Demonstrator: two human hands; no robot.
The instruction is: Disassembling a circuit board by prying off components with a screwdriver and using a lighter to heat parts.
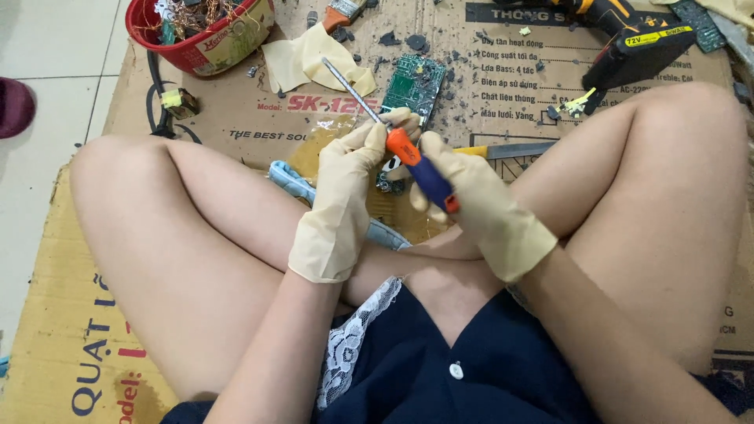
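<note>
Head view showed our left hand (339, 206) and right hand (479, 206), fingers closed on the screwdriver (408, 159), circuit board (414, 85) already stripped amid debris.

**Observed: what the person wears**

Left hand (339, 200) and right hand (479, 206): each in a thin cream-yellow rubber glove, loose and wrinkled along the fingers and back. Cuffs end just above the wrist, left cuff flaring open, right cuff cut straight across. Forearms bare above the gloves, no sleeves seen. Dark navy garment (471, 369) over the lap, cloth smooth, one small pale round button at centre. White lace trim (357, 334) with scalloped openwork edge runs along the garment's left side. Legs bare from the hem down.
</note>
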